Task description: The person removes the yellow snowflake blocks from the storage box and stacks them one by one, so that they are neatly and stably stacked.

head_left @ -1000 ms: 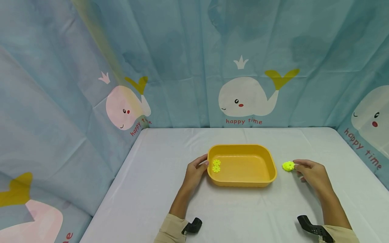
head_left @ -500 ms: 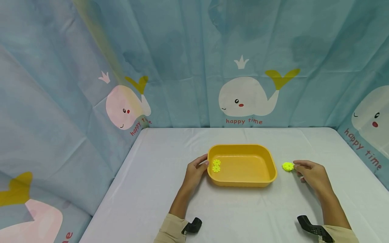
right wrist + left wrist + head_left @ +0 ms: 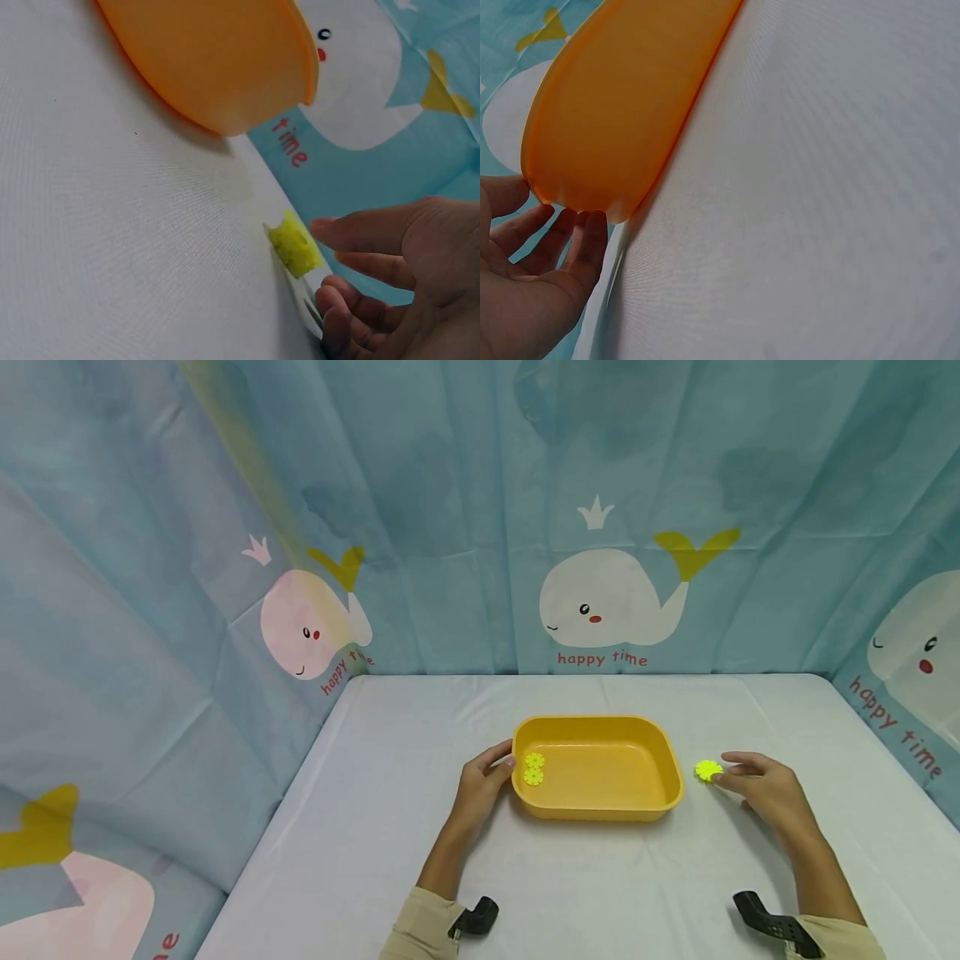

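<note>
A yellow-orange rectangular tray [image 3: 600, 768] stands on the white table. Against its left end wall rest the fingertips of my left hand [image 3: 480, 789]; the left wrist view has them on the outside of the wall. Two bright yellow notched flower-shaped discs [image 3: 534, 768] lie in the tray's left end. To the tray's right is another bright yellow notched piece [image 3: 707, 770], which looks thick in the right wrist view [image 3: 295, 244]. My right hand [image 3: 768, 789] is beside it, thumb at the piece's edge and index finger raised apart. Whether the thumb touches it, I cannot tell.
White cloth covers the table [image 3: 375, 860]. A blue curtain [image 3: 450, 527] printed with whales hangs behind and along both sides. Black wrist mounts [image 3: 476, 917] sit by both sleeves.
My right index finger has lifted off the yellow piece, and the thumb has moved left to its near edge. The piece has shifted slightly left. My left hand and the tray stay still.
</note>
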Motion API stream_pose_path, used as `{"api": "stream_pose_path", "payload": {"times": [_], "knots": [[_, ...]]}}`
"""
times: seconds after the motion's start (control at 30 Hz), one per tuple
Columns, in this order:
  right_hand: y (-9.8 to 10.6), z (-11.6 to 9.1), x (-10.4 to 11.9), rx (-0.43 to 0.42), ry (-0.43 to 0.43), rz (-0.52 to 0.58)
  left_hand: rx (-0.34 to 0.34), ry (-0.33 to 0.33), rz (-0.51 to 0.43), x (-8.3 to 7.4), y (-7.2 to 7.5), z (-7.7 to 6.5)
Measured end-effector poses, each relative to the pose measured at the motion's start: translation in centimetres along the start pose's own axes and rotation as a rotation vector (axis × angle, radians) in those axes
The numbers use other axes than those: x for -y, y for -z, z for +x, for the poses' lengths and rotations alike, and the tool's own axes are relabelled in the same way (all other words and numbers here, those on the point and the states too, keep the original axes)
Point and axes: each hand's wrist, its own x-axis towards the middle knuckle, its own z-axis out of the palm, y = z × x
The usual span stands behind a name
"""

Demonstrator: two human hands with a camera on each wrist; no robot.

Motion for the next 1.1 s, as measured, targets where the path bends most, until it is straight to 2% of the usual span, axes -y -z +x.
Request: {"api": "stream_pose_path", "payload": {"times": [0.33, 0.63, 1.1], "knots": [[-0.22, 0.15, 0.23, 0.043, 0.092, -0.092, -0.004, -0.003, 0.010, 0.00, -0.04, -0.03], [-0.54, 0.39, 0.40, 0.071, 0.093, -0.101, 0.001, -0.001, 0.001, 0.00, -0.01, -0.01], [-0.70, 0.15, 0.34, 0.045, 0.088, -0.115, 0.000, -0.006, 0.007, -0.08, -0.03, -0.18]]}}
